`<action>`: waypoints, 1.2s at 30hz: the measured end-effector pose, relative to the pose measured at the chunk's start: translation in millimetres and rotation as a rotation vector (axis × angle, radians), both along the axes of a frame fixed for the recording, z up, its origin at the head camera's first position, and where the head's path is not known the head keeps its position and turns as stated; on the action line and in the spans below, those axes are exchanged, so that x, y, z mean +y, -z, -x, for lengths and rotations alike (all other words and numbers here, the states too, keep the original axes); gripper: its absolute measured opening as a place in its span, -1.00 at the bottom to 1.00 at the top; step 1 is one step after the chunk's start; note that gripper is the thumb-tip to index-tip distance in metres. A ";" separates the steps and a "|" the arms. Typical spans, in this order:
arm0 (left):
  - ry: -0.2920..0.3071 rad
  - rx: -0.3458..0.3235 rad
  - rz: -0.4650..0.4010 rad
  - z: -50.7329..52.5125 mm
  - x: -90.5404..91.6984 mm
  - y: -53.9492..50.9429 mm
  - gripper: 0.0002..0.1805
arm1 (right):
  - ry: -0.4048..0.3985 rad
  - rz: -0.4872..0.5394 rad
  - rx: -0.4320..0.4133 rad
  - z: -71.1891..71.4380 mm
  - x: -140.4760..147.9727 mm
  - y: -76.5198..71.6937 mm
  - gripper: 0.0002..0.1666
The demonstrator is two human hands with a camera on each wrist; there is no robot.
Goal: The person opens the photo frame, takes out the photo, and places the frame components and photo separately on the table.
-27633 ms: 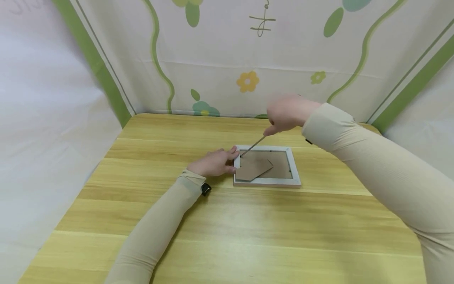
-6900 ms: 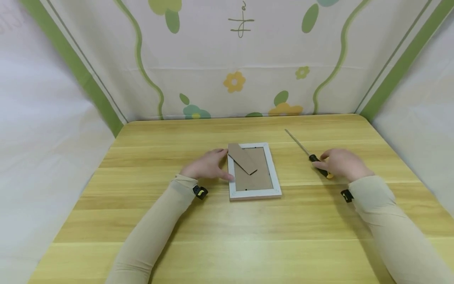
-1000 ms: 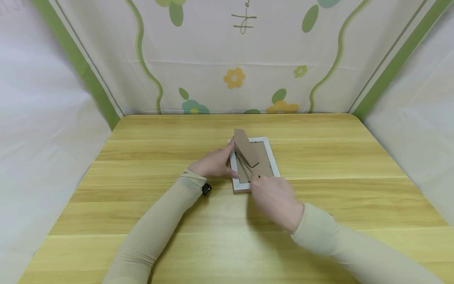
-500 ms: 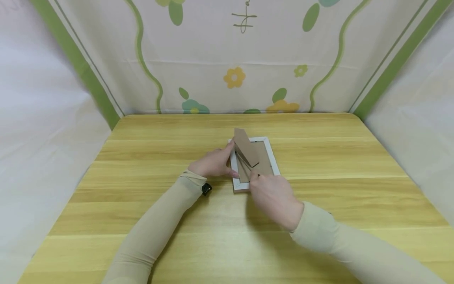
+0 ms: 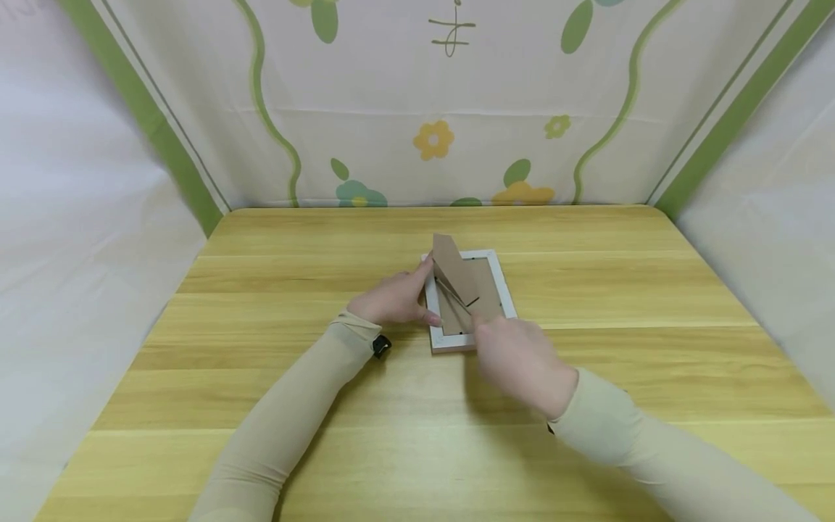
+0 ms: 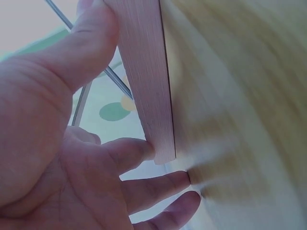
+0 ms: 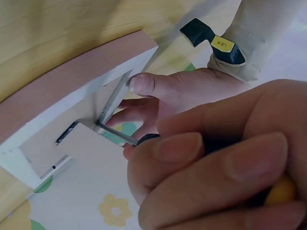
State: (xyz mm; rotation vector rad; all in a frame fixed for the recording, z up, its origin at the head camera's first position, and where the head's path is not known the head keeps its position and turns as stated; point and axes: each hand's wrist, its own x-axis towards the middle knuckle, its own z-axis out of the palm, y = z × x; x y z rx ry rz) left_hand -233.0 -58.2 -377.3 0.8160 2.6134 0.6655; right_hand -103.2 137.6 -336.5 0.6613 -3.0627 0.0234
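A picture frame (image 5: 497,275) lies face down on the wooden table, its brown backing board (image 5: 485,279) up and its cardboard stand (image 5: 453,268) tilted up. My left hand (image 5: 394,299) steadies the frame's left edge: thumb on the rim, index finger at the far corner, other fingertips at the tabletop in the left wrist view. My right hand (image 5: 518,359) grips a screwdriver with a black and yellow handle (image 7: 282,191), mostly hidden by the fingers. Its metal shaft (image 7: 117,133) slants under the stand, the tip at the backing's left inner edge. Small dark tabs line that edge.
The wooden table (image 5: 313,406) stretches around the frame. A white curtain (image 5: 365,87) with flower prints hangs behind the back edge, with white cloth on both sides. A black wrist mount (image 5: 381,346) sits on the left sleeve.
The frame has been turned from landscape to portrait. The screwdriver, lying at the right earlier, is now in my right hand at the frame. The stand is raised. My right hand shifts slightly right.
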 end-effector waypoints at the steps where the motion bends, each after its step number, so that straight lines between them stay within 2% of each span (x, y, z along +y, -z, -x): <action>1: -0.001 -0.003 0.001 -0.2 0.3 -0.1 0.39 | 0.004 0.020 -0.005 0.3 1.5 0.7 -0.56; 6: -0.009 -0.010 0.001 -0.3 1.1 1.2 0.40 | -0.009 0.049 0.006 1.6 5.6 3.2 -0.52; 10: -0.013 0.001 0.005 0.7 0.7 2.3 0.41 | -0.033 0.009 0.048 1.2 3.0 0.5 -0.53; 14: -0.024 0.001 0.031 0.6 0.4 1.7 0.39 | -0.061 -0.059 0.123 -0.1 -1.1 -3.5 -0.65; 16: -0.035 -0.006 0.051 -0.4 -0.2 0.4 0.35 | -0.078 -0.084 0.179 -0.5 -2.9 -4.2 -0.76; 19: -0.042 -0.010 0.096 -1.6 -0.3 -1.3 0.25 | -0.093 -0.094 0.241 -0.6 -5.4 -5.3 -0.92; 22: -0.036 -0.007 0.152 -1.4 0.6 -2.2 0.19 | -0.104 -0.102 0.293 0.2 -7.1 -5.9 -0.99; 27: -0.028 0.001 0.196 -1.0 1.8 -2.3 0.17 | -0.154 -0.138 0.356 2.2 -8.2 -7.5 -0.93; 36: -0.052 -0.009 0.159 -1.7 1.4 -2.2 0.16 | -0.237 -0.241 0.415 5.2 -9.7 -10.6 -0.90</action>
